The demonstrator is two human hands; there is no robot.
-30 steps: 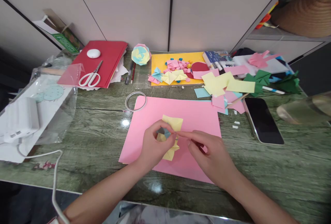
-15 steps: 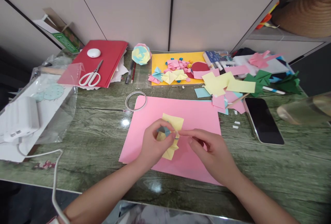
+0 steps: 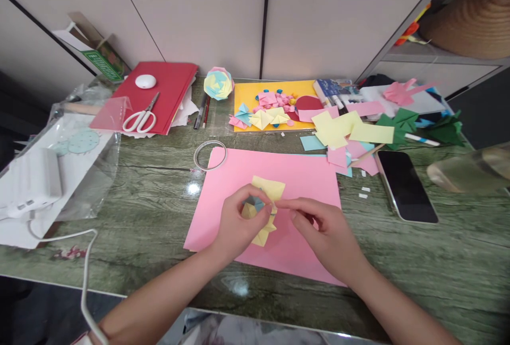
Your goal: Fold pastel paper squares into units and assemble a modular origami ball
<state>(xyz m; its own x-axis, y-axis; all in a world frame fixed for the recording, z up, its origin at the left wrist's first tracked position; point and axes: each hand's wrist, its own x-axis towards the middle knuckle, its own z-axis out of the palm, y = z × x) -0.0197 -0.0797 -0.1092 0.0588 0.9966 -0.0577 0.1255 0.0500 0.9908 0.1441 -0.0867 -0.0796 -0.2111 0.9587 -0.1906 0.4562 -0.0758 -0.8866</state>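
Observation:
A folded paper piece (image 3: 266, 196) of yellow and blue squares rests over a large pink sheet (image 3: 303, 180) on the green table. My left hand (image 3: 239, 225) curls round its left side, thumb and fingers closed on the folds. My right hand (image 3: 322, 231) comes in from the right, thumb and forefinger pinched on the yellow edge at the middle of the piece. Both hands touch each other there.
A ring of clear tape (image 3: 209, 155) lies at the pink sheet's far left corner. White scissors (image 3: 140, 119) rest on a red folder (image 3: 167, 90). A black phone (image 3: 405, 186) lies to the right. Loose coloured paper scraps (image 3: 338, 130) and a paper ball (image 3: 218, 83) crowd the back.
My right forefinger has bent from stretched out into a pinch on the yellow edge. The paper piece has shifted very slightly; both hands stay in place.

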